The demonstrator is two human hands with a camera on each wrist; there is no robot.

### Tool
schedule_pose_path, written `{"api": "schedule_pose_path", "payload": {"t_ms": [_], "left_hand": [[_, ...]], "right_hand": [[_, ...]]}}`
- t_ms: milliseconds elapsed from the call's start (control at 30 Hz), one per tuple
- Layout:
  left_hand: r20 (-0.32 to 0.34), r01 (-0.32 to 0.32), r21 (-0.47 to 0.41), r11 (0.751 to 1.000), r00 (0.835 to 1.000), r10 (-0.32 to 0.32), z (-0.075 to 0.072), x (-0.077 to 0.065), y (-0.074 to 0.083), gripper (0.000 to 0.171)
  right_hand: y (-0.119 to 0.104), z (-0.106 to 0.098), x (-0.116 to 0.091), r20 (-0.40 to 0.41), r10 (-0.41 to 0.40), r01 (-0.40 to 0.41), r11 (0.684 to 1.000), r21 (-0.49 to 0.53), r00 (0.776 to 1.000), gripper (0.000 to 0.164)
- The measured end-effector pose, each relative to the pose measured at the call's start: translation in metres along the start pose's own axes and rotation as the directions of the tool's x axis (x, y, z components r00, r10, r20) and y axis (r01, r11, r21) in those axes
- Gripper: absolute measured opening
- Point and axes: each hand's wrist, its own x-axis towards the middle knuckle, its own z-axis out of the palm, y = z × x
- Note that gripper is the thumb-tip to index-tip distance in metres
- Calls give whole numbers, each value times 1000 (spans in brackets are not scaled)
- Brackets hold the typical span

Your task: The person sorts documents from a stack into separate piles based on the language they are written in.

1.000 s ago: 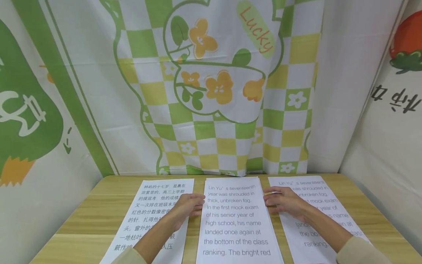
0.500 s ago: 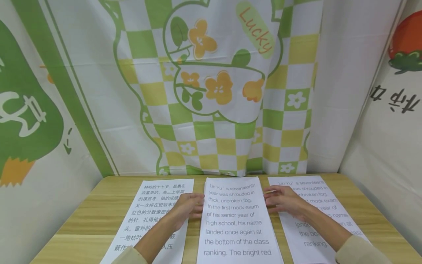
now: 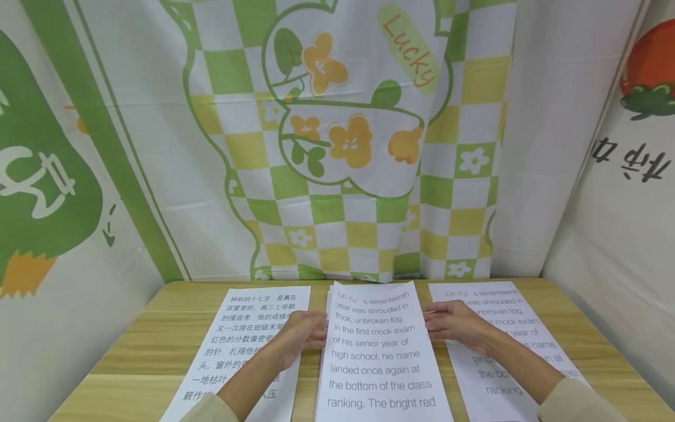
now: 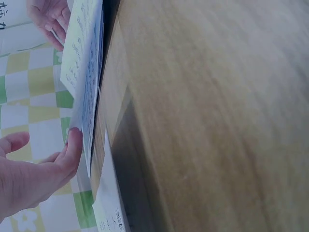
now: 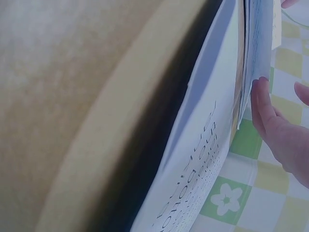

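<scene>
A top sheet of paper printed in English lies over other sheets in the middle of the table, slightly skewed so that the paper beneath peeks out along its left side. My left hand has its fingertips at that sheet's left edge, thumb held apart in the left wrist view. On the opposite side, the fingertips of my right hand meet the right edge, and the right wrist view shows its thumb standing away too. In the left wrist view the sheet bows up off the pile between the hands.
A sheet with Chinese text lies on the left under my left forearm. Another English sheet lies on the right, partly covered by my right arm. The wooden table ends at a checkered curtain.
The top sheet of the middle pile has slid slightly to the right and turned, uncovering a strip of paper at its left. My right hand has shifted a little rightward; my left hardly moved.
</scene>
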Motion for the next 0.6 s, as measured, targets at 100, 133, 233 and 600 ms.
{"api": "schedule_pose_path", "payload": {"t_ms": [100,133,233,600], "left_hand": [[9,22,13,1000,1000,-22,1,0,-1,51],[10,30,11,999,999,-30,1,0,-1,51],[13,47,4,999,999,-47,2,0,-1,52],[57,33,-59,998,998,-30,2,0,-3,57]], "right_hand": [[0,0,0,13,7,-7,1000,-1,1000,66],[0,0,0,18,10,-10,1000,3,1000,68],[1,1,-1,28,22,-22,1000,17,999,72],[0,4,-3,40,30,-32,999,41,999,73]]}}
